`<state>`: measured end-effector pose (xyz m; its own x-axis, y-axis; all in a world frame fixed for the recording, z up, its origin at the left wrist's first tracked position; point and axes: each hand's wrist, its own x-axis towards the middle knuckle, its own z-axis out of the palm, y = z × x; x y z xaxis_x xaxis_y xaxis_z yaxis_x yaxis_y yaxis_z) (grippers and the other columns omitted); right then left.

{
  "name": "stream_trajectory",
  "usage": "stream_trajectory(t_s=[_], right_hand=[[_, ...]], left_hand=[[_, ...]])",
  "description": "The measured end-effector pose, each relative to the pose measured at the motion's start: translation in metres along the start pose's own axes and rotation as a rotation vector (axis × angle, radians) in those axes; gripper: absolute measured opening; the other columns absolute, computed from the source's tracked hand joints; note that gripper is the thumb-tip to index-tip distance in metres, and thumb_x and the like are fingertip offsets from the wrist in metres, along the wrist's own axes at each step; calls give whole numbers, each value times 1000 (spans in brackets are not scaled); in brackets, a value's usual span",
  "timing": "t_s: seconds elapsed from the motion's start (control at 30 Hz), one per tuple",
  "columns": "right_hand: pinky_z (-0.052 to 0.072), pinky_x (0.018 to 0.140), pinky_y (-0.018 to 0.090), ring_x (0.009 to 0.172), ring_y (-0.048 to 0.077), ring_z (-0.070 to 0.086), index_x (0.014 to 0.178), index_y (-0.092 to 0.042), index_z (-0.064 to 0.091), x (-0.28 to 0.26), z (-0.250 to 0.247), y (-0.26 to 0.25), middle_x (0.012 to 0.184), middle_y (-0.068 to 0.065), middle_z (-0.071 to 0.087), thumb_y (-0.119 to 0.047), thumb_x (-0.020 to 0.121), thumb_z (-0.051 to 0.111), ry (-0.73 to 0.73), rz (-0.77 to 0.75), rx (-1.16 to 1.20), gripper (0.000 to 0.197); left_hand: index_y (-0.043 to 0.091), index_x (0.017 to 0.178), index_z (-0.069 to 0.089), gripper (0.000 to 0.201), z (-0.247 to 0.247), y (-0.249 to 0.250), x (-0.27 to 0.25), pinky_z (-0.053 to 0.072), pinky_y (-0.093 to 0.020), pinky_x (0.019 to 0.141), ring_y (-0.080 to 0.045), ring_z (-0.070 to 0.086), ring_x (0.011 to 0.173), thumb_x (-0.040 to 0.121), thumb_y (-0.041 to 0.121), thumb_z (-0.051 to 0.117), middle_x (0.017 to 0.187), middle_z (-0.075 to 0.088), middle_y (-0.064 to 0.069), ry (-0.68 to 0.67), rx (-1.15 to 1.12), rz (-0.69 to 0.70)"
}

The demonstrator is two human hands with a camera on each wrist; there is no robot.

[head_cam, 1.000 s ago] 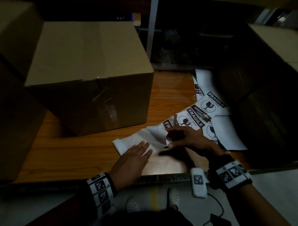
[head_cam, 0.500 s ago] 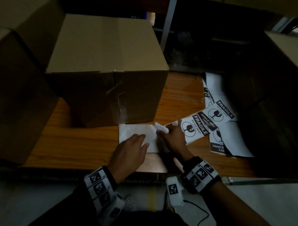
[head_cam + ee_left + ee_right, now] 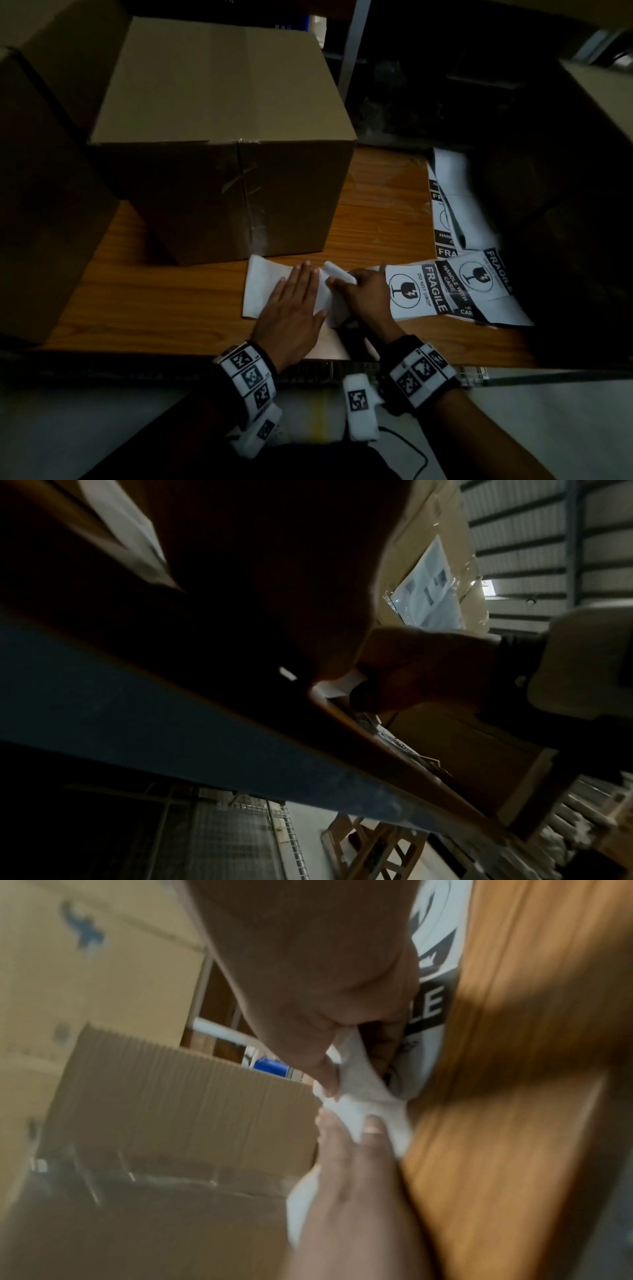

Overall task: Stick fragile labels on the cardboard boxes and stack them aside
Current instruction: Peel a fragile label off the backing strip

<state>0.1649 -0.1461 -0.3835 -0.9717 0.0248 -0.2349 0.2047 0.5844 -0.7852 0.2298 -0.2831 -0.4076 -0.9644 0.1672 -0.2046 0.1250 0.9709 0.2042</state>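
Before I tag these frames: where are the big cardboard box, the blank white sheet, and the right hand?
cardboard box [image 3: 219, 89], head view, top face.
white sheet [image 3: 263, 291], head view, flat left part.
right hand [image 3: 368, 294], head view, back of hand.

Three cardboard boxes show on the bench [image 3: 191, 308]: one taped box [image 3: 222, 137] in the middle toward the far edge, one [image 3: 44, 205] at the left edge and one [image 3: 599, 102] at the right edge. One blank white sheet [image 3: 267, 291] lies near the front edge. At least three printed fragile labels [image 3: 418, 291] overlap toward the right; the exact number cannot be told. Two hands are on the sheet, the left hand [image 3: 294, 308] and the right hand [image 3: 366, 294].
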Motion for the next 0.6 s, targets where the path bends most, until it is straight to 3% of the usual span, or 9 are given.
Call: stream_trajectory(t_s=[0.03, 0.1, 0.23, 0.33, 0.4, 0.47, 0.6], right_hand=[[57, 61, 46, 66, 30, 67, 58, -17, 62, 0, 1, 0, 66, 10, 68, -36, 72, 77, 14, 36, 26, 28], [57, 60, 50, 62, 29, 65, 58, -13, 64, -2, 2, 2, 61, 9, 64, -37, 70, 77, 50, 57, 75, 30], [46, 62, 37, 57, 18, 50, 56, -10, 60, -8, 3, 4, 55, 5, 54, -26, 77, 79, 44, 74, 114, 32], [50, 67, 38, 67, 25, 63, 70, -10, 69, -1, -17, 8, 65, 2, 66, -33, 74, 77, 139, 100, 154, 24], [51, 59, 36, 68, 24, 64, 75, -12, 71, 10, -45, 4, 70, 3, 68, -30, 77, 76, 143, 91, 193, 18], [42, 52, 27, 60, 16, 54, 67, -15, 67, 14, -63, -5, 62, -1, 60, -24, 80, 77, 71, 59, 196, 18], [43, 57, 30, 67, 16, 55, 80, -6, 71, 11, -57, -21, 72, 6, 63, -27, 84, 73, 41, 4, 220, 22]], left_hand=[[12, 152, -17, 82, 1, -1, 0, -5, -36, 120, -19, -15, 149, 82, 54, -14, 155, -28, -5, -1, -14, -7], [13, 152, -18, 82, 2, -1, -1, -6, -35, 120, -19, -16, 149, 82, 55, -13, 157, -27, -5, -3, -12, -13], [13, 152, -18, 83, 2, 0, -4, -9, -34, 118, -19, -18, 149, 81, 56, -13, 159, -26, -5, -23, -26, -3], [11, 153, -15, 86, -1, -8, -8, -13, -33, 116, -19, -19, 148, 80, 57, -14, 160, -24, -7, -30, -51, -55], [9, 154, -12, 81, -5, -19, -10, -15, -32, 115, -19, -17, 149, 89, 58, -7, 161, -21, -9, -5, -32, -109], [10, 154, -12, 73, -9, -26, -9, -13, -33, 116, -19, -16, 149, 100, 54, 9, 161, -20, -8, -9, -26, -120], [10, 154, -11, 71, -14, -24, -3, -9, -35, 119, -19, -18, 149, 103, 49, 20, 161, -21, -9, -9, -59, -133]])
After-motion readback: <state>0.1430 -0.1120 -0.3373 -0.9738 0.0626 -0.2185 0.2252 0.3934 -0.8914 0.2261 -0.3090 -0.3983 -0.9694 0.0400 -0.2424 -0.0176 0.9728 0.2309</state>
